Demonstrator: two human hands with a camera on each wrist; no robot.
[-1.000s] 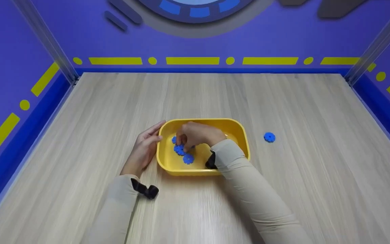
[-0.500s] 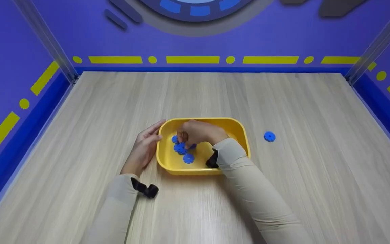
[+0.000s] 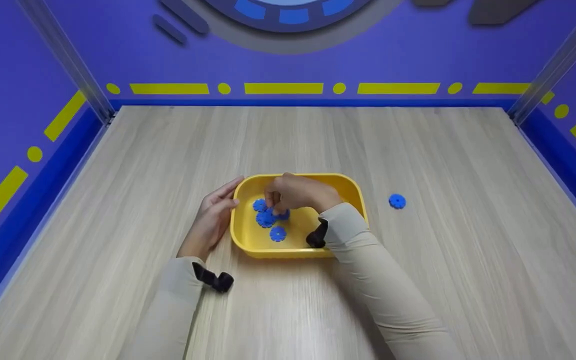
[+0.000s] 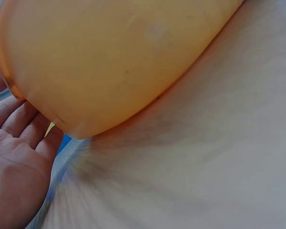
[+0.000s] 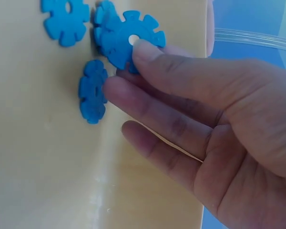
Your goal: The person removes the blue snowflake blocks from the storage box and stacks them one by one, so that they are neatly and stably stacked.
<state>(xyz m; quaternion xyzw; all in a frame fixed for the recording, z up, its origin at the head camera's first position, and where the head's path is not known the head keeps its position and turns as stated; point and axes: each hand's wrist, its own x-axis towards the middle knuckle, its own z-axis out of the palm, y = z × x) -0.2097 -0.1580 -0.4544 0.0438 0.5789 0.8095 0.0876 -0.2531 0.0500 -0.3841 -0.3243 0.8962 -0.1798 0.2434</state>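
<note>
A yellow plastic bin point(image 3: 298, 253) stands on the table in the head view. My left hand point(image 3: 211, 220) holds its left end, thumb at the rim and fingers along the outer wall; the left wrist view shows the bin's outer wall point(image 4: 114, 67) over my fingers. Inside the bin, my right hand point(image 3: 302, 192) pinches a blue notched disc point(image 5: 115, 45) between thumb and fingers. A tilted blue disc point(image 5: 91, 93) is right at another fingertip, and a further disc point(image 5: 66, 21) lies beside them. Near the bin's front lies one more blue disc point(image 3: 278, 233).
One blue disc point(image 3: 397, 201) lies on the wooden table point(image 3: 448, 250), right of the bin. Purple-blue walls point(image 3: 393, 60) with yellow marks surround the table at the back and sides. Black cameras point(image 3: 224, 282) are strapped to both wrists.
My right hand has drawn slightly back and to the right inside the bin, showing more of the discs. The left hand and the bin stay nearly where they were.
</note>
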